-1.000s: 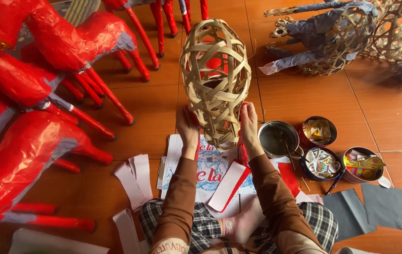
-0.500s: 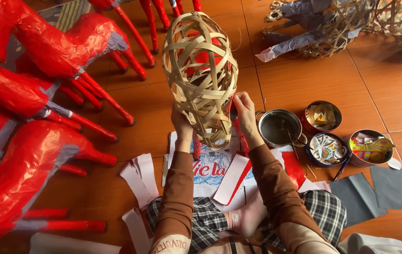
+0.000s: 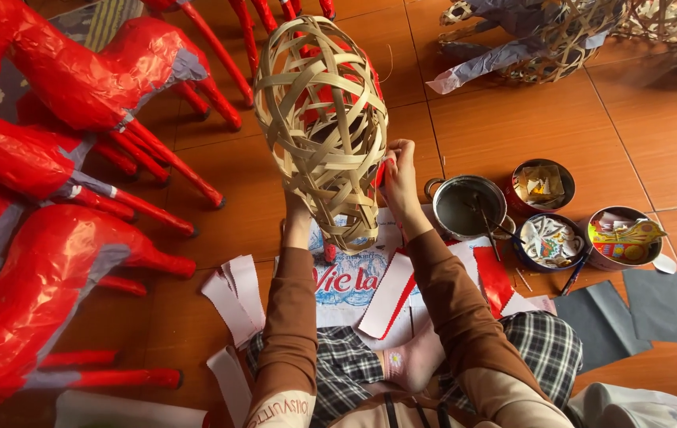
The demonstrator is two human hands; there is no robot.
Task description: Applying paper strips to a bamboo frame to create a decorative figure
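Observation:
I hold a woven bamboo-strip frame (image 3: 322, 119), egg-shaped and open-weave, upright above the floor in front of me. My left hand (image 3: 297, 212) is mostly hidden behind its lower left side and supports it there. My right hand (image 3: 399, 176) presses red paper against the frame's right side, fingers closed on the edge. Red paper (image 3: 371, 79) covers part of the far side, seen through the gaps. Below the frame lie strips of red-and-white paper (image 3: 390, 295) on a printed sheet (image 3: 344, 279).
Red paper-covered animal figures (image 3: 45, 198) with thin legs crowd the left. A metal pot (image 3: 469, 208) and three small bowls (image 3: 548, 239) of scraps sit at right, grey sheets (image 3: 671, 305) beyond. Bare woven frames (image 3: 560, 36) lie at top right on the tiled floor.
The woven frame has tipped and swung left and nearer the camera. My right hand has slid up along its right side; my left hand has gone behind the lower part.

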